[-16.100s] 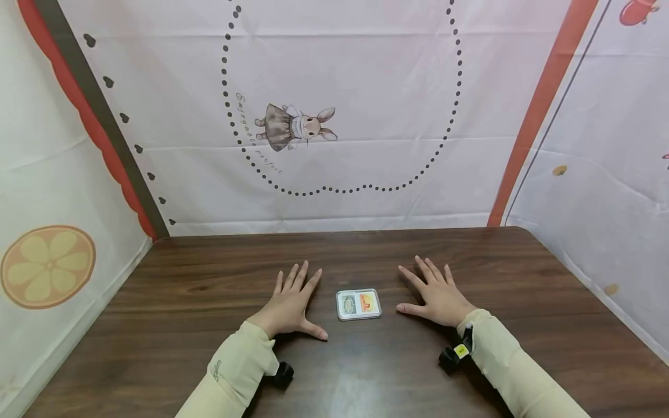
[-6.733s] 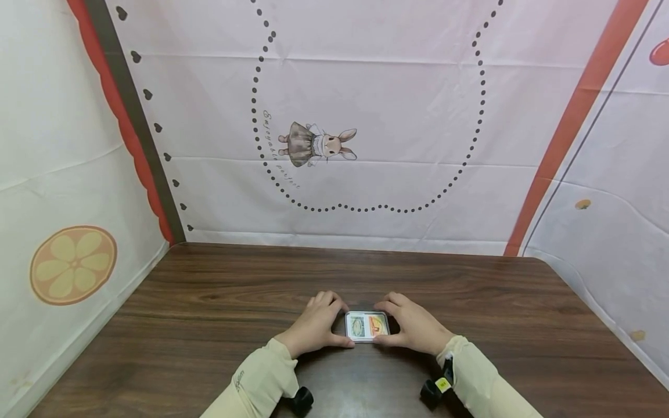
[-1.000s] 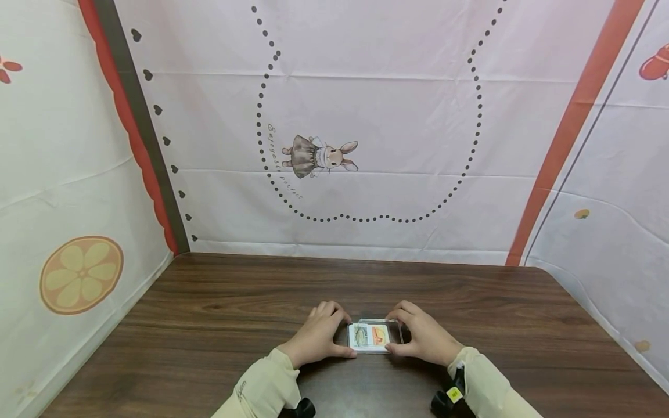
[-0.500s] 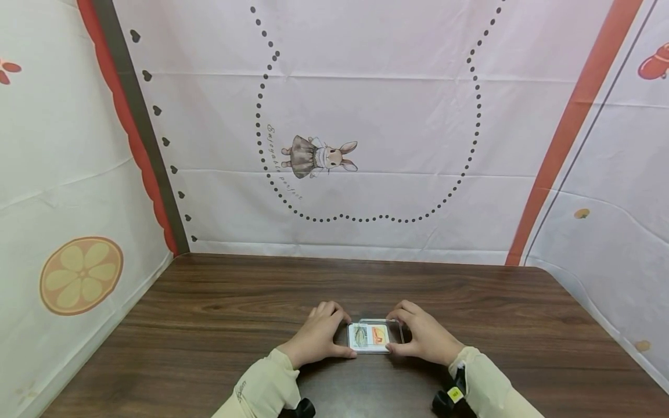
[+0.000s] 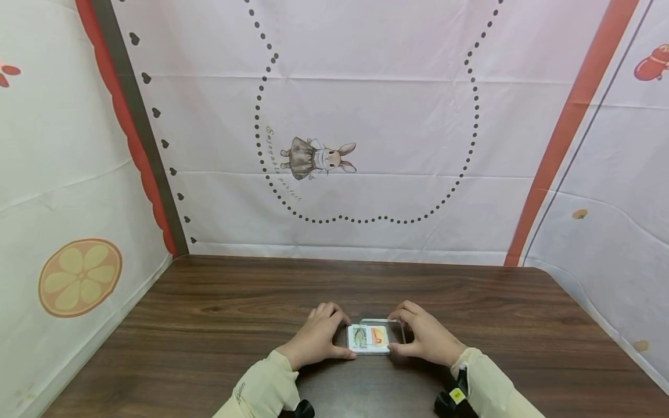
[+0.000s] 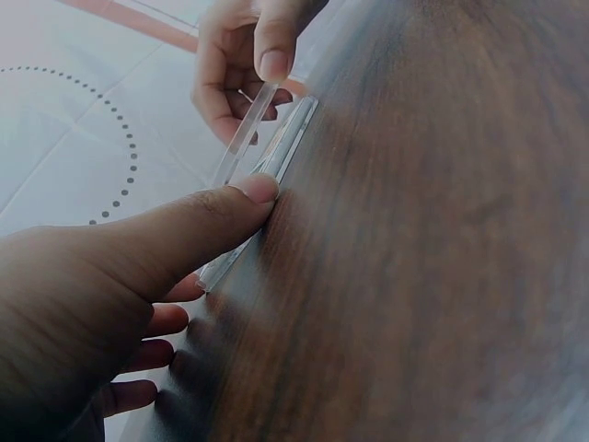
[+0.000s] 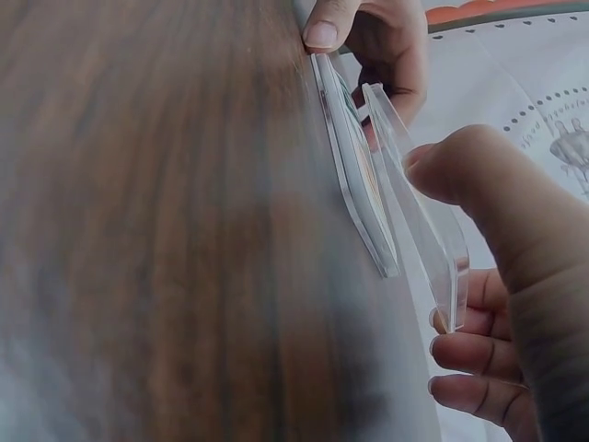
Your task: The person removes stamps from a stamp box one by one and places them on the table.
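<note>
A flat clear plastic case lies opened on the table, in two parts. Its base carries a white card with a greenish picture and an orange one. My left hand pinches the base at its left end, thumb on the near edge and fingers at the far edge. My right hand pinches the transparent lid between thumb and fingers. In the right wrist view the lid stands tilted and apart from the base along most of its length. The head view shows the lid shifted to the right, partly overlapping the base.
The brown wooden table stretches around both hands. White printed cloth hangs behind it and along both sides. Black wrist cameras sit under both sleeves, the right one bearing a yellow tag.
Earliest, both hands lay spread beside the closed case; later they gripped its ends. Since then the lid has come off the base and moved right. Over the last second almost nothing moves.
</note>
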Available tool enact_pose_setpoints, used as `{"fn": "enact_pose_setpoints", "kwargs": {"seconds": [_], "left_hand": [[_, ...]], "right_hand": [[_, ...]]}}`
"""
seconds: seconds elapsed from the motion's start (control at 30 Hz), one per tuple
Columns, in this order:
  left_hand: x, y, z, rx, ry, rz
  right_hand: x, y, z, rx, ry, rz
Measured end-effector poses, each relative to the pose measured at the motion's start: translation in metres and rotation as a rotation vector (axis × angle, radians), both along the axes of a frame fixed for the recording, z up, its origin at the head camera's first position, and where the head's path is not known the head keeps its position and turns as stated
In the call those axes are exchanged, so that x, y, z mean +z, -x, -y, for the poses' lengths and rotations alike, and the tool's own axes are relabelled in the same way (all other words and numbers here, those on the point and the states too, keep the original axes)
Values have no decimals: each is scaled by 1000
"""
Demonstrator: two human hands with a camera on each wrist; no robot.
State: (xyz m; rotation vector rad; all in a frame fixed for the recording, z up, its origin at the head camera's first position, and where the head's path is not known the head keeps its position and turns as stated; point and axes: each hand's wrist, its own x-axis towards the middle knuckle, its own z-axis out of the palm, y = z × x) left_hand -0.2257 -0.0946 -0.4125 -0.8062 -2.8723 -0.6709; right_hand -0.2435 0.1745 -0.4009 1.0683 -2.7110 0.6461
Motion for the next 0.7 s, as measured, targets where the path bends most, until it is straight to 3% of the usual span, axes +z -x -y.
{"fn": "enact_pose_setpoints", "kwargs": {"seconds": [0.7], "left_hand": [[-1, 1, -1, 7, -1, 8]], "right_hand": [[0, 0, -12, -28, -6, -16]]}}
